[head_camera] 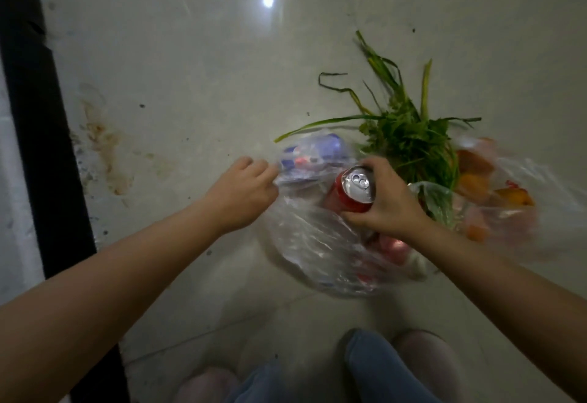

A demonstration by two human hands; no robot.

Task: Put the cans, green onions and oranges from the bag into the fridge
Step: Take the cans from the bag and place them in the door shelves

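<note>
Taking the clear plastic bag (320,243) on the tiled floor (178,53) as the marker: far to its left runs a dark upright edge (38,116), possibly the fridge, though I cannot tell. Just at the bag's left rim, the left hand (244,193) has its fingers curled into the plastic beside a blue can (305,158) that lies under the film; it seems to be pinching the bag to hold it steady, but blur hides the fingertips. At the bag's mouth, the right hand (384,202) is wrapped firmly round a red can (354,188), top showing, partly lifted clear of the plastic. More red shapes, likely cans, sit deeper in the bag below that hand. Behind and right of the bag, the green onions (409,135) spill onto the floor, and further right the oranges (476,177) sit in a second thin bag.

The step in hand looks like drawing out the first can. Next, I'd judge, the red can must come fully free of the clinging film, then be carried to the fridge.
</note>
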